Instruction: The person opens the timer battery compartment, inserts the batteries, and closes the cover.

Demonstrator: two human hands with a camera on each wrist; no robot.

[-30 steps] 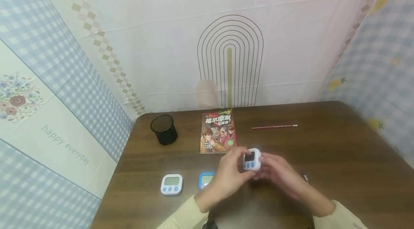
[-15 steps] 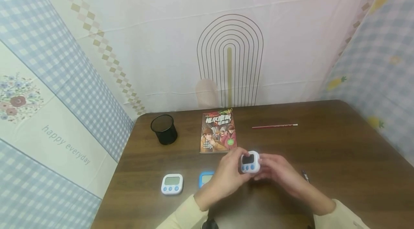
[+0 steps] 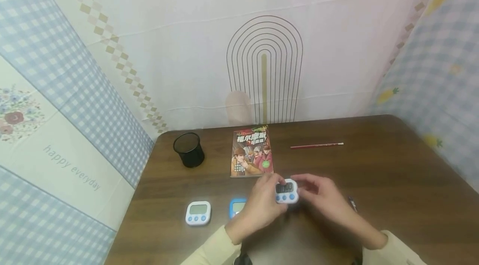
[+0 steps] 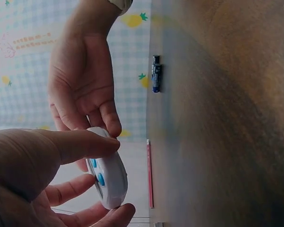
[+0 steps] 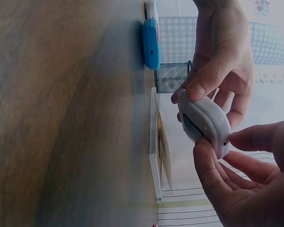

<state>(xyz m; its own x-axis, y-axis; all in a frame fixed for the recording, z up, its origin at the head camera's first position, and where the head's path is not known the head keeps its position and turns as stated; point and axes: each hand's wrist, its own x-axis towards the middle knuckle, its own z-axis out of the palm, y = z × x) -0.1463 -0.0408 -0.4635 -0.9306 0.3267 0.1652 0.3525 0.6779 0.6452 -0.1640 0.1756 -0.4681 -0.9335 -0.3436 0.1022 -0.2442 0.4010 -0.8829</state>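
Observation:
Above the table both hands are at a white digital timer [image 3: 287,197] with blue buttons, its screen showing dark digits. My left hand [image 3: 260,202] grips its left side, thumb near the bottom edge and fingers at the top. At the right side, the thumb and fingers of my right hand [image 3: 327,198] pinch the rim; the right wrist view shows the timer's back and edge [image 5: 213,116] between the hands. On the table lie another white timer [image 3: 198,213] and a blue timer [image 3: 237,206], which my left forearm partly covers.
Behind the hands a comic-style book [image 3: 251,157] lies flat. A black mesh pen cup [image 3: 191,152] stands at the back left, a red pencil [image 3: 317,146] lies at the back right. Right of my right hand lies a small dark-blue cylindrical thing [image 3: 352,204], perhaps batteries [image 4: 156,73].
The timer has come slightly down and left and turned more face-on. Its screen, dark before, now shows digits. My right hand's fingers have spread a little at its edge.

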